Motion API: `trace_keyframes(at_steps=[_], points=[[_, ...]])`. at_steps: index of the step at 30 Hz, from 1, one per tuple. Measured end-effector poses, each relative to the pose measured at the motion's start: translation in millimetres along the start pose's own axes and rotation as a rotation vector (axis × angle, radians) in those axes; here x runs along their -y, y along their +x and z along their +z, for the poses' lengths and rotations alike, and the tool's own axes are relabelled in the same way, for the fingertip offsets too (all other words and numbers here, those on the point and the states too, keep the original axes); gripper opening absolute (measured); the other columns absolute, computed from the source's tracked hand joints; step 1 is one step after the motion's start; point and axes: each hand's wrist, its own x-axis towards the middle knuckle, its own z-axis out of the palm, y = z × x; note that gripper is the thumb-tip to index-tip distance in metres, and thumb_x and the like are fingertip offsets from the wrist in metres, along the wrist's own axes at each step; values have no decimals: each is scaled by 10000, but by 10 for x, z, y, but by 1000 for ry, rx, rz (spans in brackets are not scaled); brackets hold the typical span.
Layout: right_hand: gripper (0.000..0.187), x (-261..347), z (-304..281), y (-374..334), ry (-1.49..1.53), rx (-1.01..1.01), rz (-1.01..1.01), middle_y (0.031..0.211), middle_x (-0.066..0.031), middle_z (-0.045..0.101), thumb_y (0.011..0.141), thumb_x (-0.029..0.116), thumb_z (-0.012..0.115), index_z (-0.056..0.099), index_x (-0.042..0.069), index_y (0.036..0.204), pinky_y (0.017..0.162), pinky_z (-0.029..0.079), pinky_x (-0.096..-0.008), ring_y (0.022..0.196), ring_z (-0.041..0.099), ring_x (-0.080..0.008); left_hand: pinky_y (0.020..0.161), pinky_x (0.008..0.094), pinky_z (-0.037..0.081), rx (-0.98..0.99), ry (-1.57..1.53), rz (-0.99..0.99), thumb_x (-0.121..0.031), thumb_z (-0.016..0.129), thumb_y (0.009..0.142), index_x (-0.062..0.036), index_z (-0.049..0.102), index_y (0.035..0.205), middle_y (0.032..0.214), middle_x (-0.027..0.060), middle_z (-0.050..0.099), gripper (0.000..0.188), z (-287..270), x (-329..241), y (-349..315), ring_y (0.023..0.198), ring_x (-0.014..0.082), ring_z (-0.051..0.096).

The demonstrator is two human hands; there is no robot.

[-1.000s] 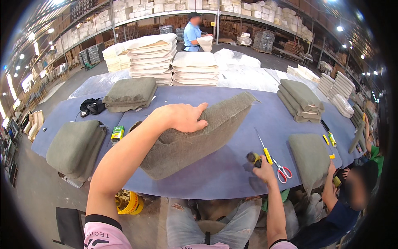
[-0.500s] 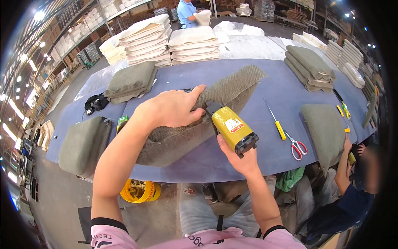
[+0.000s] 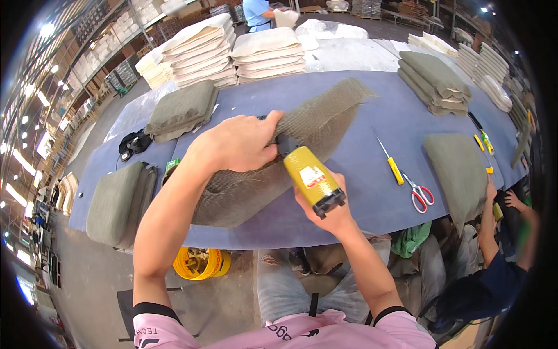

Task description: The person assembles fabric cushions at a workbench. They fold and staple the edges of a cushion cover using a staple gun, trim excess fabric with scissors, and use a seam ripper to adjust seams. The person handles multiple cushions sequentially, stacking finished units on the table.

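A long olive-green mesh fabric piece [image 3: 329,116], folded over along its length, lies slantwise across the blue-grey table. My left hand [image 3: 241,142] is closed on its upper edge, thumb and fingers pinching the cloth; the layers beneath the hand are hidden. My right hand [image 3: 331,214] grips a yellow staple gun [image 3: 309,171] with a black end cap. The gun's dark nose meets the fabric's edge right beside my left fingertips. Whether the nose presses on the cloth or only hovers I cannot tell.
Right of the fabric lie a yellow-handled awl [image 3: 394,170] and red-handled scissors [image 3: 419,195]. Folded olive covers [image 3: 181,109] and cream pad stacks [image 3: 199,52] stand around. A yellow bucket [image 3: 220,264] sits below the table edge. A co-worker's hand [image 3: 491,192] holds a cover at right.
My right hand has shifted the staple gun left, bringing its nose closer to my left fingertips. My left hand keeps its hold on the fabric. The whole view has tilted slightly.
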Motion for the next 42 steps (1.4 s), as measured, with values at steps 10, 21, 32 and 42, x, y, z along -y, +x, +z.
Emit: trace_keyframes(at_steps=[10, 21, 32, 42], points=[[613, -290, -801, -352, -290, 190, 670, 1006, -201, 779, 882, 367, 826, 653, 30, 1363, 830, 578, -474, 931, 758, -362, 1142, 407, 447, 47, -292, -5, -451, 637, 1047, -18, 473, 1577, 1467, 252, 634, 704, -106, 433, 177, 1358, 334, 608], [556, -1924, -2273, -1499, -897, -134, 490, 1357, -210, 692, 970, 396, 718, 664, 15, 1372, 1103, 501, -512, 1307, 609, -420, 1158, 503, 457, -363, 9, -901, -806, 464, 997, 13, 600, 1487, 1424, 318, 659, 964, 701, 2517, -190, 1355, 496, 608], [402, -2169, -2518, -2624, -1415, -287, 542, 1365, -50, 655, 1090, 332, 585, 650, 157, 1445, 1017, 459, -536, 1266, 599, -291, 1232, 568, 380, -479, -1594, -1199, -541, 742, 980, -56, 378, 1664, 1701, 150, 423, 914, 3748, 832, -2178, 1524, 371, 431], [442, -2337, -2924, -2221, -1182, -73, 788, 1138, -191, 735, 928, 416, 755, 704, 88, 1221, 908, 556, -540, 1053, 706, -443, 751, 327, 575, -253, -2438, -740, -534, 432, 1150, -47, 507, 1540, 1491, 150, 648, 628, 3621, -1426, -1224, 921, 242, 751]])
